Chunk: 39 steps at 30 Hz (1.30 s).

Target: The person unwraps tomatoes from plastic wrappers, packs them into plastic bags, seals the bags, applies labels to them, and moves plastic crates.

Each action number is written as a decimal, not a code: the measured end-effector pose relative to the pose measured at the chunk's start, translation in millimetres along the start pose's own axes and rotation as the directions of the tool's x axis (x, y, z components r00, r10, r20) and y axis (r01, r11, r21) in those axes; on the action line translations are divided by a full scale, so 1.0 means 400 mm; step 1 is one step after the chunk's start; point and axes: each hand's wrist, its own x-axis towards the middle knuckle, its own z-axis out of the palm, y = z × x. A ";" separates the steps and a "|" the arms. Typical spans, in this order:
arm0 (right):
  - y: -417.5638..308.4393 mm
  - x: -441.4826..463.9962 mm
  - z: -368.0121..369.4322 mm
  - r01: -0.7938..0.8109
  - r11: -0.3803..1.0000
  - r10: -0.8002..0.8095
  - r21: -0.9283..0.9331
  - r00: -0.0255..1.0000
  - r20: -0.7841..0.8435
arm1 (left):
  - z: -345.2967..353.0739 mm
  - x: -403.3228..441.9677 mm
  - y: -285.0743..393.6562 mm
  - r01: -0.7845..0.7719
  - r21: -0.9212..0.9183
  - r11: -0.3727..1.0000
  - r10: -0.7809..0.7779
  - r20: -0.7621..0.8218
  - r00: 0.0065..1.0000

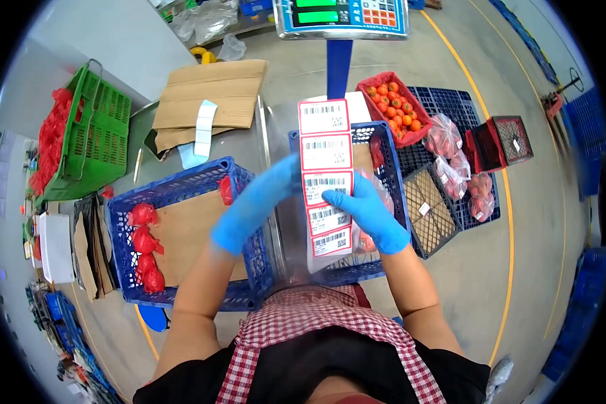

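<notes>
A strip of white barcode labels (326, 151) with red borders hangs in front of me. My right hand (374, 210), in a blue glove, grips it with the thumb across its face and the other fingers behind. My left hand (257, 204), also blue-gloved, is smeared by motion beside the strip's left edge; its fingertips are too blurred to read. Behind the labels stands a blue crate (396, 168) with clear-bagged produce (367, 241) partly hidden by my right hand. To the left, another blue crate (131, 229) holds several red-bagged bundles (143, 240) on a cardboard liner (192, 229).
A scale display (343, 19) stands ahead on a blue post (339, 67). Flattened cardboard (205, 94) lies on the metal table. At left is a green crate (97, 138) with red bags. A red-lined crate of tomatoes (417, 138) and bagged produce (443, 137) sit right, by dark pallets (444, 101).
</notes>
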 end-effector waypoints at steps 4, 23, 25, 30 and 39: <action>-0.013 -0.021 0.025 -0.009 0.995 0.011 -0.097 1.000 0.023 | -0.003 0.034 0.080 -0.206 0.188 0.960 0.234 -0.145 0.961; -0.184 0.037 0.006 0.333 0.906 -0.367 -0.262 0.926 -0.089 | 0.022 -0.043 0.135 -0.122 0.302 0.946 0.210 -0.279 0.937; -0.184 0.037 0.008 0.327 0.913 -0.358 -0.244 0.929 -0.092 | 0.016 -0.045 0.131 -0.112 0.292 0.950 0.193 -0.265 0.945; -0.191 0.032 0.011 0.315 0.916 -0.345 -0.251 0.935 -0.086 | 0.016 -0.049 0.138 -0.109 0.290 0.951 0.185 -0.249 0.951; -0.193 0.024 0.005 0.293 0.928 -0.324 -0.231 0.940 -0.107 | 0.013 -0.045 0.137 -0.101 0.285 0.953 0.179 -0.264 0.948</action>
